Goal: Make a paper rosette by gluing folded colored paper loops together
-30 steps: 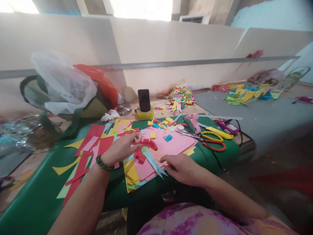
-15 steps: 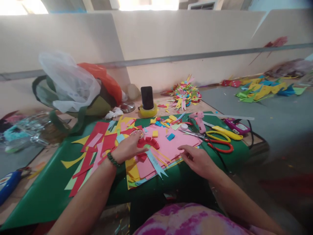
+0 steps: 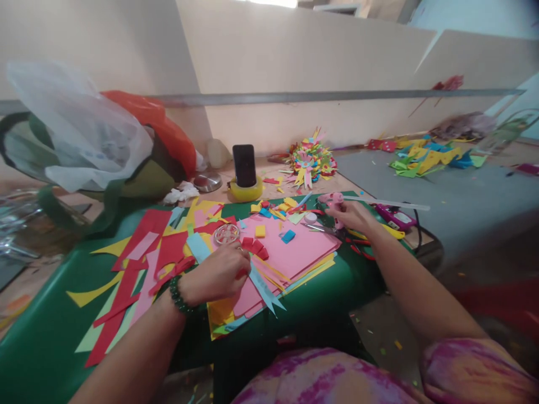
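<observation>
My left hand [image 3: 221, 271], a dark beaded bracelet on its wrist, is closed with fingertips turned down over a red paper rosette [image 3: 256, 247]; what the fingers hold is hidden. Light blue forked paper tails [image 3: 266, 292] stick out from the rosette toward me. A small clear round dish with little pieces in it [image 3: 226, 233] sits just beyond the knuckles. My right hand [image 3: 357, 217] is wrapped around the handle of a pink glue gun [image 3: 332, 199]. Under the rosette lies a stack of pink paper sheets [image 3: 301, 247].
Red-and-yellow-handled scissors [image 3: 322, 228] and a purple device [image 3: 394, 217] with a cable are near the glue gun. Paper strips [image 3: 137, 241] cover the left side of the green mat [image 3: 50, 292]. A phone [image 3: 245, 165] stands in a yellow tape roll [image 3: 245, 192]. Paper flowers [image 3: 312, 160] are piled behind.
My right hand has moved up and right from the paper stack and taken hold of the glue gun. My left hand has moved from the round dish onto the rosette, its fingers curling in.
</observation>
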`<control>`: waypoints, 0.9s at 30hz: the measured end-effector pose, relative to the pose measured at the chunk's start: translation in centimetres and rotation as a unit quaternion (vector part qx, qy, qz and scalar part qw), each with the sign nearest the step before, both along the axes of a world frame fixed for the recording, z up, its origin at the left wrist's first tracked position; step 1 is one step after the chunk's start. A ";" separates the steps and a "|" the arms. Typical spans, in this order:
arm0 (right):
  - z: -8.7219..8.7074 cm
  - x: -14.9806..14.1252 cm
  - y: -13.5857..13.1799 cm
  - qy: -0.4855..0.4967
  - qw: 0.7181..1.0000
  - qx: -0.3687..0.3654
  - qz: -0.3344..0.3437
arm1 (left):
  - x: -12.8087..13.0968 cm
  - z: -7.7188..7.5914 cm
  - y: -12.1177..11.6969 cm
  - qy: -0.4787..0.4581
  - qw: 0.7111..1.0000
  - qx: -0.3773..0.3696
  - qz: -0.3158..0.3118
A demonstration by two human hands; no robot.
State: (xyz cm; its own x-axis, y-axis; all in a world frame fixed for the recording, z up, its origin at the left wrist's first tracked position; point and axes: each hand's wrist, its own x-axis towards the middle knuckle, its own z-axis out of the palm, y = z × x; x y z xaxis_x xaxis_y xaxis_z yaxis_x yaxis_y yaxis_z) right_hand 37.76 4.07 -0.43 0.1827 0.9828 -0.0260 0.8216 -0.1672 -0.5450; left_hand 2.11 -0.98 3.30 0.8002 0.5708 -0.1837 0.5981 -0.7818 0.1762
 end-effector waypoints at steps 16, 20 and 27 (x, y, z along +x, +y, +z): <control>5.7 -5.9 -7.1 0.160 0.963 0.118 0.182 | -1.1 0.5 0.0 -0.028 0.995 -0.081 0.059; 5.0 -9.7 -8.6 0.105 0.949 -0.003 0.296 | -1.0 0.6 -0.1 -0.010 0.995 -0.081 0.055; 3.3 -12.0 -8.2 -0.089 0.945 -0.062 0.309 | -0.9 0.7 -0.3 0.011 0.997 -0.060 0.054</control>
